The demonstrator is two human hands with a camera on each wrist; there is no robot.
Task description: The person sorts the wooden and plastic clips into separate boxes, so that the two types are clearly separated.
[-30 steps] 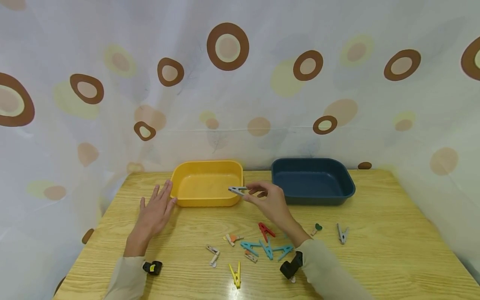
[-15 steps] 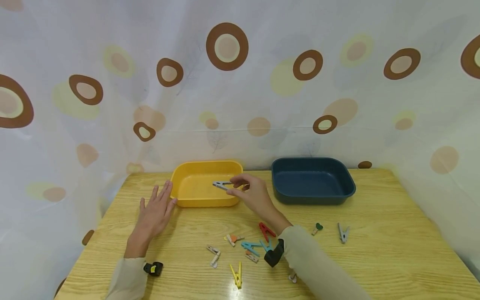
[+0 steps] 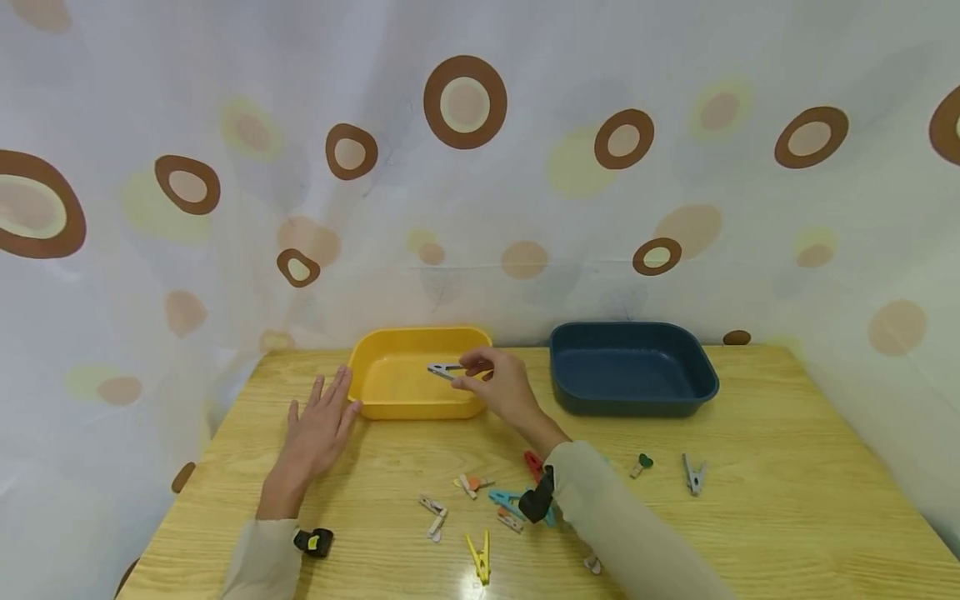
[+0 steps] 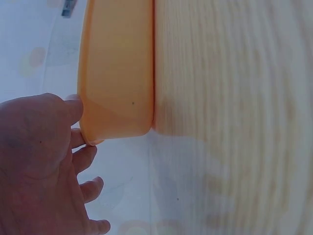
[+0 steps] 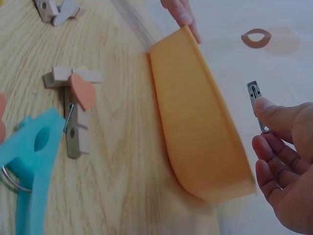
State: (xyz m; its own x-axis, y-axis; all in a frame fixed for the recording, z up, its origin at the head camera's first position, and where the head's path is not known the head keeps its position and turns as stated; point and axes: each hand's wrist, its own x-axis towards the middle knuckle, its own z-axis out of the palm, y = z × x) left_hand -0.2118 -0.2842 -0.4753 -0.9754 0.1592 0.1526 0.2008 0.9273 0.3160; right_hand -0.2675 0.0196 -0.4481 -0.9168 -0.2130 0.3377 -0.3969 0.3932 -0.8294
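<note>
My right hand [image 3: 501, 382] pinches a grey clothespin [image 3: 444, 370] between thumb and fingertips, holding it over the yellow basin [image 3: 420, 411]. In the right wrist view the same clothespin [image 5: 255, 98] shows end-on under the thumb, above the basin's rim. My left hand [image 3: 318, 429] rests with straight, spread fingers against the basin's left end. From the left wrist, the thumb and a finger of that hand [image 4: 44, 152] touch the rim of the basin [image 4: 117, 73]. The basin's visible floor holds nothing.
A dark blue basin [image 3: 633, 407] stands to the right. Nearer lie a yellow clothespin [image 3: 482, 560], blue ones [image 3: 504, 500], a red one [image 3: 533, 465], small wooden ones [image 3: 433, 505], a green-heart one [image 3: 642, 464] and another grey clothespin [image 3: 694, 475]. My right forearm partly covers the pile.
My right hand has carried the grey clothespin leftward from the yellow basin's right edge to over its middle, then stayed there. The left hand has kept its place; the head view shifted slightly.
</note>
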